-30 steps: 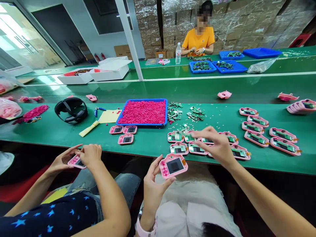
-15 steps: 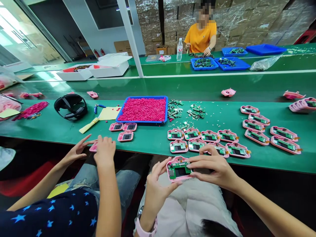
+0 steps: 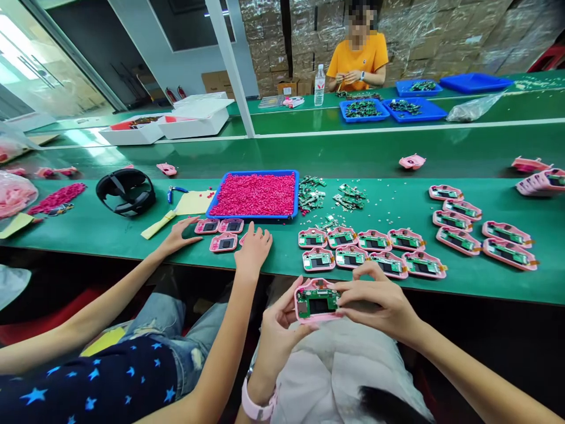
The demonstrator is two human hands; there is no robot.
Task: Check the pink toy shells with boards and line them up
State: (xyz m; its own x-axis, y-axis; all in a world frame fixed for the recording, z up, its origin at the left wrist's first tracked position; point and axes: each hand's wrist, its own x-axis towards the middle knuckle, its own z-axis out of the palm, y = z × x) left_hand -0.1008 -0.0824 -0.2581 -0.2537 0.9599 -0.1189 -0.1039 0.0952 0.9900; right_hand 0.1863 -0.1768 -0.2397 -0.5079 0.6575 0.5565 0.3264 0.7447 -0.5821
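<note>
Above my lap, just off the table edge, a pink plastic casing with a green circuit board (image 3: 318, 299) is held up, its board side toward me. My left hand (image 3: 279, 330) grips its left end between thumb and fingers. The fingers of my right hand (image 3: 380, 301) close on its right end, at the edge of the board; whether they pinch a small part there is hidden. Just beyond my hands, two rows of similar casings with boards (image 3: 351, 257) lie on the green table (image 3: 265, 253).
A blue tray of small magenta pieces (image 3: 256, 194) stands left of loose circuit boards (image 3: 351, 197). More casings (image 3: 459, 238) lie at right. A co-worker's hands (image 3: 255, 247) work at left, by casings with screens (image 3: 223, 242). Another person (image 3: 358, 62) sits across the table.
The casing in my hands has shifted slightly left and turned a little more level. The co-worker's hands at left have moved from above the lap onto the table by the casings.
</note>
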